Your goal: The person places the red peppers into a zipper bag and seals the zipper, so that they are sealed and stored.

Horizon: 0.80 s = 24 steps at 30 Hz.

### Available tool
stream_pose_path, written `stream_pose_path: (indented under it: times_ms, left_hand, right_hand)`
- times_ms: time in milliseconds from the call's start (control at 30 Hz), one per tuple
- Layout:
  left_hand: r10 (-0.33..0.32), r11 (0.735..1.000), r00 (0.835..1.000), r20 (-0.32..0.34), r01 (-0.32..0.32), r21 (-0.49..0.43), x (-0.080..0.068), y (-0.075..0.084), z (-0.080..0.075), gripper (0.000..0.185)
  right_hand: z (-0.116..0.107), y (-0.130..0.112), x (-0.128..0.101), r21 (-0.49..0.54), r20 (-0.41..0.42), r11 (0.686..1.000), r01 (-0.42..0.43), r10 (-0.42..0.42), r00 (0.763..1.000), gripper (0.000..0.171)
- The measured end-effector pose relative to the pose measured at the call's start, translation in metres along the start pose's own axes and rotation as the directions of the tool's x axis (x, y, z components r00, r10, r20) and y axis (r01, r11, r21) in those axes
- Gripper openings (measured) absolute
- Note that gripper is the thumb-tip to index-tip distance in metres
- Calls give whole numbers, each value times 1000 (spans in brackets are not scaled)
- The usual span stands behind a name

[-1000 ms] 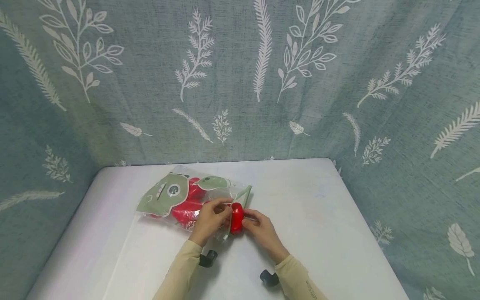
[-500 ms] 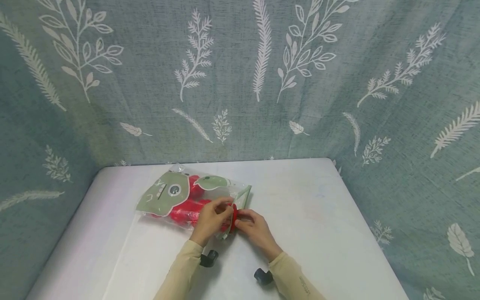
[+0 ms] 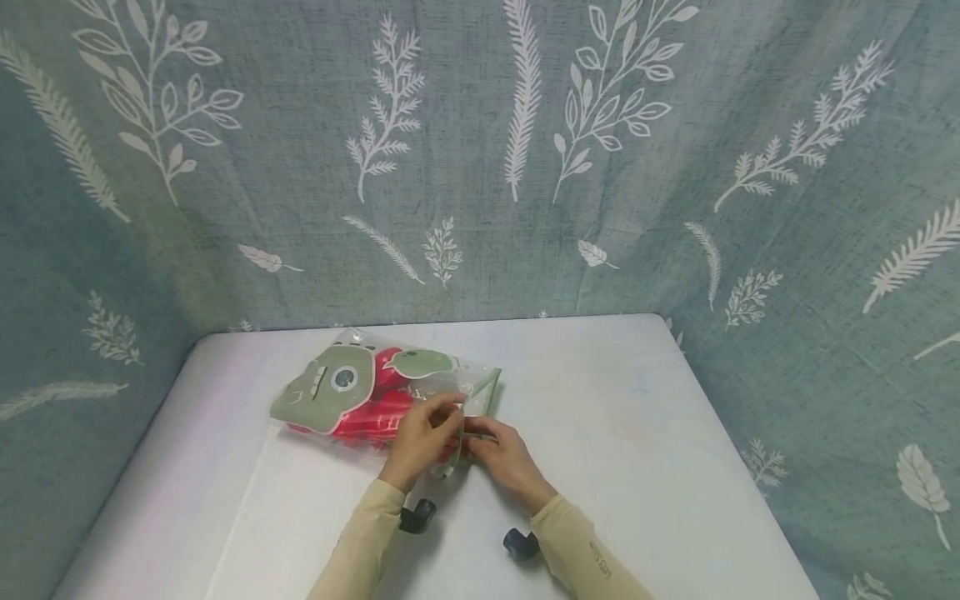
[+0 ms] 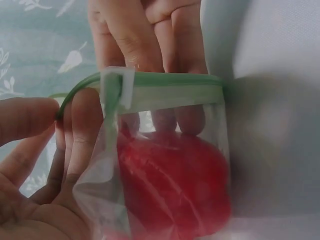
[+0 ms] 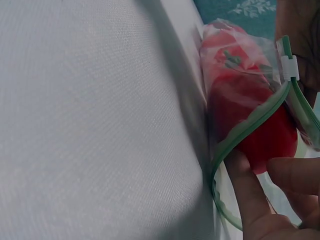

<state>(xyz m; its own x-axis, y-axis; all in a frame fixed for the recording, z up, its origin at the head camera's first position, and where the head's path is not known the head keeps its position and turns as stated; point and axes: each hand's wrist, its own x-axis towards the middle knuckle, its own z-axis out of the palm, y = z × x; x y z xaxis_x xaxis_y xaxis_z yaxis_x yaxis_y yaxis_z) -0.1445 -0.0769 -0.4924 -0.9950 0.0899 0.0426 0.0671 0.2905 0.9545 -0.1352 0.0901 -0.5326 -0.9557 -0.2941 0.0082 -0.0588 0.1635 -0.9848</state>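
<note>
Both hands at the open mouth of one zip bag on the bench.

From my remote view, left to right: one clear bag (image 3: pixel 375 392) with green printed shapes lies with its long axis running from far-left toward the hands, mouth end nearest them. Red pieces (image 4: pixel 175 185) fill it; I cannot count them. My left hand (image 3: pixel 420 437) pinches the green zip strip (image 4: pixel 165 92) beside its one white slider (image 4: pixel 117 87). My right hand (image 3: pixel 502 454), touching the mouth, curls its fingers under the strip.
</note>
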Motion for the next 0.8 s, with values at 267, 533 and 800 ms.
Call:
stream_pose_path:
  times_ms: [267,533,800]
  left_hand:
    - [-51,999,999,15,51,0,-2,1,1,28]
    - [-15,999,1000,12,15,36,-1,2,-2,30]
    - [-42,999,999,21,43,-16,-5,10,-11,28]
  right_hand:
    - [1,9,4,4,12,1000,-29,28,1000,37]
    - [-1,11,4,-114,16,993,-19,21,1000,41]
    - [-9,11,3,-81,-7,997,-10,10,1000,45]
